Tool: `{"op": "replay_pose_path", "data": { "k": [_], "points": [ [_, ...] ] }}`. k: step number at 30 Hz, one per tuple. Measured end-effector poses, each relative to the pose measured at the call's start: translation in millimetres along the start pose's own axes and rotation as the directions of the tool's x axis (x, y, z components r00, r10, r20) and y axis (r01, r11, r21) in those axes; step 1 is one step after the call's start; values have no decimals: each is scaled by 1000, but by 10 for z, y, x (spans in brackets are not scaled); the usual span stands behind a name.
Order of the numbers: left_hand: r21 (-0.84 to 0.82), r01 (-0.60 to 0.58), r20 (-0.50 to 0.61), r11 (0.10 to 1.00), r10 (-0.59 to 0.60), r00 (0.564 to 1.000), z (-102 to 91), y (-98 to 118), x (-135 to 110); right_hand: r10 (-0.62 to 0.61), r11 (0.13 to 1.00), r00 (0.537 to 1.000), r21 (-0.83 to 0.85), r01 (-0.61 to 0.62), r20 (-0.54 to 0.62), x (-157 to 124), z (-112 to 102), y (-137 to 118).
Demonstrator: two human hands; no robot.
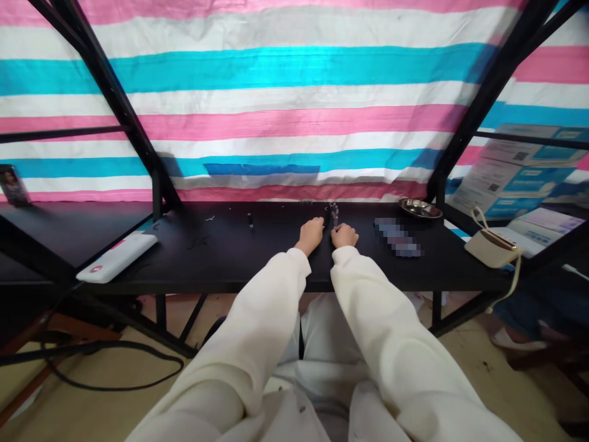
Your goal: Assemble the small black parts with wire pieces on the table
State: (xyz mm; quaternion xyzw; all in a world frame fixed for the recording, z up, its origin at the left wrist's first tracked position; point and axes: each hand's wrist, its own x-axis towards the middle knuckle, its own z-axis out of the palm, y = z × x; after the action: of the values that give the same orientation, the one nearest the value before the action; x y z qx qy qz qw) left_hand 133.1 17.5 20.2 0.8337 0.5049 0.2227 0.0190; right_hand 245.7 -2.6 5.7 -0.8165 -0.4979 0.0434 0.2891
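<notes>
Both my arms in white sleeves reach forward onto a black table [239, 258]. My left hand [311, 234] and my right hand [344, 236] rest close together on the tabletop, fingers curled downward. Between and just beyond them stands a small dark object [334, 215] that I cannot make out; whether either hand grips it is not visible.
A white power bank [117, 256] lies at the table's left edge. A metal dish [420, 209] sits at the back right, a blurred patch [398, 237] beside it. A cream pouch [491, 247] rests on the right shelf. Black frame struts rise on both sides; cables lie on the floor.
</notes>
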Motion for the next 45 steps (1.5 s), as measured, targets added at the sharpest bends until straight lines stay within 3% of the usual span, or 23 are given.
{"op": "replay_pose_path", "data": {
  "k": [4,8,13,19,23,30,35,40,42,45],
  "points": [
    [-285,79,-147,955,-125,981,-6,-189,-82,-77,996,996,-48,79,33,-37,10,-34],
    [-524,108,-236,845,-266,935,-69,-444,-168,-287,947,956,-131,293,61,-100,37,-105],
    [-651,132,-215,748,-348,912,-166,-666,-301,-526,812,849,-263,521,60,-174,43,-189],
    [-795,93,-158,599,-354,922,-141,-695,-385,-667,676,741,-356,645,77,-198,14,-209],
    [-781,69,-177,621,-326,929,-158,-662,-418,-697,637,713,-387,667,80,-197,13,-203],
    [-679,9,-261,734,-253,932,-162,-678,-467,-752,577,656,-413,704,68,-215,13,-217],
    [-654,-52,-305,755,-199,931,-154,-696,-491,-776,550,627,-416,724,65,-233,5,-226],
    [-611,-77,-254,788,-103,962,-174,-649,-526,-808,524,586,-383,761,58,-276,1,-254],
    [-628,-61,-232,776,-112,966,-173,-638,-532,-823,514,565,-350,783,57,-284,6,-260],
    [-677,-36,-227,735,-162,960,-167,-632,-532,-821,540,569,-269,797,37,-281,15,-258]
  ]
}}
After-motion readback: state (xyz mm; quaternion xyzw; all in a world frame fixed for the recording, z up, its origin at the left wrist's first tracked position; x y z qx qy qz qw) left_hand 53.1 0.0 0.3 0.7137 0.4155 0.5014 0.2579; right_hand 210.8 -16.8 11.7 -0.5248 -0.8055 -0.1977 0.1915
